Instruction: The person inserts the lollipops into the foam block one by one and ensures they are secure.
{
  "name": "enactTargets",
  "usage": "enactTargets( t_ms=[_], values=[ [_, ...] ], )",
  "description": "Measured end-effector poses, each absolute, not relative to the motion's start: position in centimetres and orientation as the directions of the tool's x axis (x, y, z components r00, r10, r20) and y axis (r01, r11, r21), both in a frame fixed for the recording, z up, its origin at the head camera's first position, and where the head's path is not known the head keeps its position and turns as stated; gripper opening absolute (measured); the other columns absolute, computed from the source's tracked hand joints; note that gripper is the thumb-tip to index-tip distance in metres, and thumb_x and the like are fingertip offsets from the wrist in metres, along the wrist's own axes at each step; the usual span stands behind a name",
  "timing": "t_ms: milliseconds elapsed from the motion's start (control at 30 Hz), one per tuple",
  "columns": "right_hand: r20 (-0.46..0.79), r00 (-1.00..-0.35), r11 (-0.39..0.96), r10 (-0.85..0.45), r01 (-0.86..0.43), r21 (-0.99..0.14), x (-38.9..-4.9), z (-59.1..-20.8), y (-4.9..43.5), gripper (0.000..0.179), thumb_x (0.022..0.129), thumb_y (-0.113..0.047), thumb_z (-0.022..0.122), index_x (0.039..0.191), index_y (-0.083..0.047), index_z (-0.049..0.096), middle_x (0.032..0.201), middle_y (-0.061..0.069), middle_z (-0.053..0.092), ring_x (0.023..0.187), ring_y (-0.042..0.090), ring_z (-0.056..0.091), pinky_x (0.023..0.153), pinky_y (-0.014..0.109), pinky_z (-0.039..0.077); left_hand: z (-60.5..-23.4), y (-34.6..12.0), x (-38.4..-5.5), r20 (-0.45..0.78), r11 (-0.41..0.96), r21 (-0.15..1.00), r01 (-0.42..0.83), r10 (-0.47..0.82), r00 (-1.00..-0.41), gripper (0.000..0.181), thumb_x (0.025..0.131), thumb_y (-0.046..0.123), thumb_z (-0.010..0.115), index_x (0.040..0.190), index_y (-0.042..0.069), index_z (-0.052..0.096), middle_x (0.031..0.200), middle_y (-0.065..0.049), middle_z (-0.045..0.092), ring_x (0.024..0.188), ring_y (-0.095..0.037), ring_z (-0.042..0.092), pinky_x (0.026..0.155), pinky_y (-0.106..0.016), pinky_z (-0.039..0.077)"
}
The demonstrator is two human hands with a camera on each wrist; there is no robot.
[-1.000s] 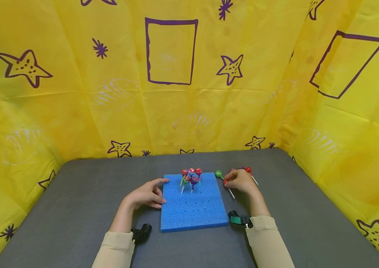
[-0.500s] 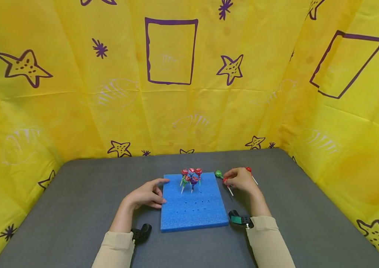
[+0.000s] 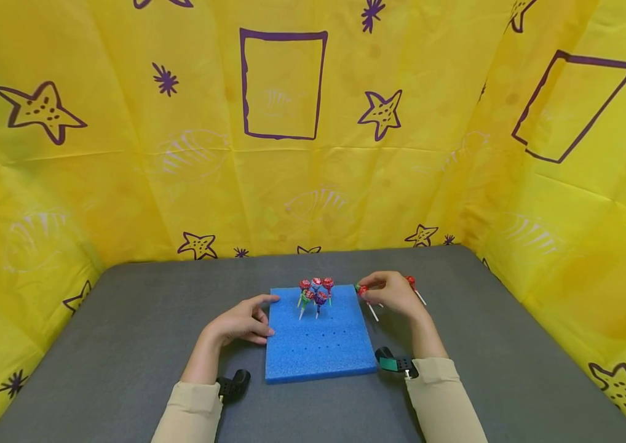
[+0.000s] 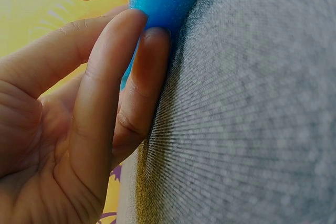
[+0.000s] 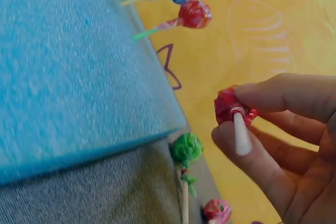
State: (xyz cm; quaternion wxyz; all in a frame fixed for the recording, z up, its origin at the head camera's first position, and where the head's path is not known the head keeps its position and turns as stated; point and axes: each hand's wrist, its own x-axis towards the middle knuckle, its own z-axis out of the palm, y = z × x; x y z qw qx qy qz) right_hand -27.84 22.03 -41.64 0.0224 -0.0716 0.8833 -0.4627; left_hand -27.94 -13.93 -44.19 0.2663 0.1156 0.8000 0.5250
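Observation:
A square blue foam block (image 3: 318, 363) lies on the table, with several wrapped lollipops (image 3: 307, 296) standing in its far part and small holes nearer the front. My left hand (image 3: 241, 321) rests against the block's left edge; in the left wrist view its fingertips (image 4: 152, 43) press the foam's side. Between thumb and fingertips, my right hand (image 3: 396, 295) pinches a red-wrapped lollipop (image 5: 226, 106) by its candy head, just right of the block. The white stick (image 5: 242, 137) hangs free, angled downward. Below it, a green lollipop (image 5: 187, 149) lies beside the block's corner.
Another red lollipop (image 3: 411, 281) lies on the grey table (image 3: 484, 344) behind the right hand. A pink-red one (image 5: 217, 210) shows near the green one in the right wrist view. Yellow patterned cloth (image 3: 291, 184) hangs at the back and sides.
The right hand has lifted the red lollipop off the table and moved it left toward the foam block, now overlapping the green lollipop in the head view. The left hand stays in place.

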Motion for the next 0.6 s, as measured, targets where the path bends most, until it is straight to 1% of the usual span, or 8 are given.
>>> enactTargets(
  t_ms=[100, 333, 500, 600],
  values=[
    [0.042, -0.986, 0.547, -0.164, -0.126, -0.828, -27.7, -41.5, 21.8, 0.027, 0.085, -0.014, 0.074, 0.111, -0.005, 0.071, 0.102, 0.015, 0.074, 0.08, 0.017, 0.07, 0.078, 0.032, 0.062, -44.2, -13.9, -27.9, -0.305, 0.424, 0.901, -0.093, 0.465, -0.831, 0.077, 0.085, 0.004, 0.075, 0.151, 0.011, 0.036, 0.088, -0.009, 0.054, 0.071, -0.015, 0.061, 0.064, -0.027, 0.062],
    [0.088, -0.975, 0.488, -0.204, -0.179, -0.854, -27.8, -41.3, 21.1, 0.032, 0.085, -0.014, 0.075, 0.114, -0.004, 0.068, 0.105, 0.019, 0.073, 0.082, 0.021, 0.072, 0.083, 0.036, 0.062, -44.1, -13.9, -27.9, -0.311, 0.428, 0.898, -0.099, 0.461, -0.831, 0.077, 0.085, 0.005, 0.075, 0.151, 0.011, 0.036, 0.089, -0.009, 0.054, 0.071, -0.016, 0.062, 0.064, -0.027, 0.061],
    [0.106, -0.968, 0.446, -0.226, -0.199, -0.872, -27.8, -41.0, 20.6, 0.035, 0.084, -0.012, 0.076, 0.117, -0.002, 0.068, 0.11, 0.018, 0.073, 0.091, 0.022, 0.073, 0.088, 0.039, 0.061, -44.0, -13.9, -27.9, -0.314, 0.43, 0.897, -0.102, 0.457, -0.832, 0.077, 0.085, 0.005, 0.075, 0.151, 0.011, 0.036, 0.089, -0.009, 0.054, 0.071, -0.016, 0.061, 0.064, -0.026, 0.061],
    [0.112, -0.962, 0.417, -0.248, -0.21, -0.884, -27.9, -41.0, 20.2, 0.038, 0.083, -0.011, 0.076, 0.118, 0.002, 0.067, 0.112, 0.019, 0.073, 0.095, 0.023, 0.073, 0.089, 0.038, 0.061, -44.1, -13.9, -27.9, -0.311, 0.428, 0.898, -0.099, 0.461, -0.831, 0.077, 0.085, 0.005, 0.075, 0.151, 0.01, 0.035, 0.088, -0.009, 0.054, 0.071, -0.015, 0.061, 0.063, -0.026, 0.061]
  ],
)
